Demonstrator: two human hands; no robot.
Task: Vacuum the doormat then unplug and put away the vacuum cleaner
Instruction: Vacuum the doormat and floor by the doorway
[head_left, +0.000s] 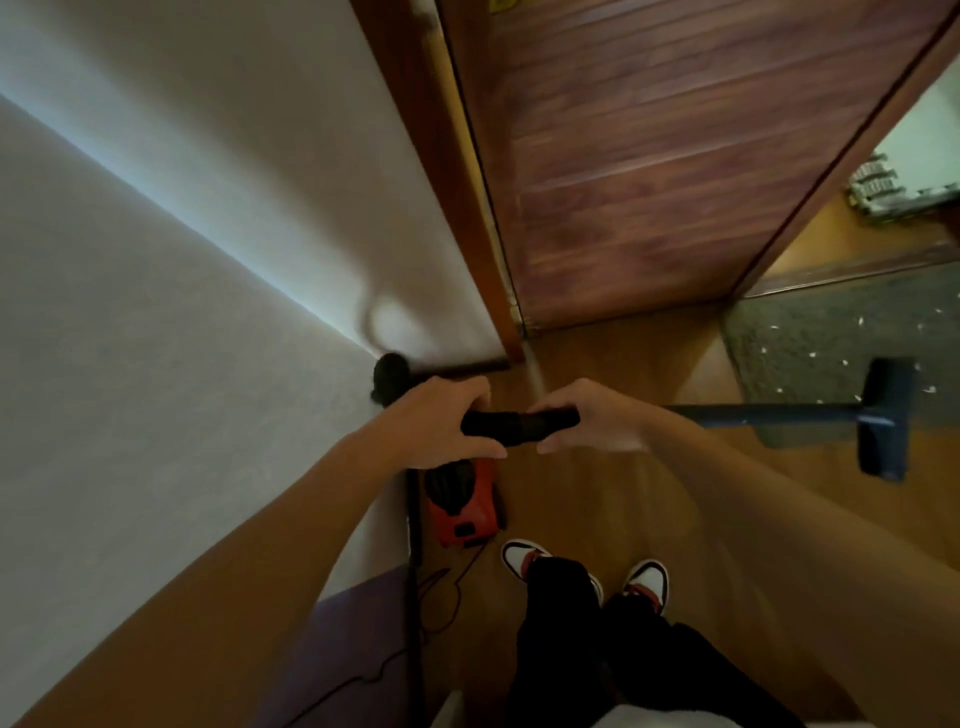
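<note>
Now, left hand (441, 421) and right hand (592, 415) around black vacuum handle (511, 425)

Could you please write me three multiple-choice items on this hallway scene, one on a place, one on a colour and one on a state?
1. Where is the vacuum's floor head?
A. against the door
B. partly over the doormat
C. beside the shoes

2. What colour is the vacuum cleaner body?
A. red
B. yellow
C. white

3. What are the hands doing?
A. both hang empty
B. only one grips something
C. both grip the black handle

Answers:
1 B: the floor head lies across the grey doormat's near edge.
2 A: the body on the floor by the wall is red with black parts.
3 C: the left hand and the right hand each curl round the handle.
</note>
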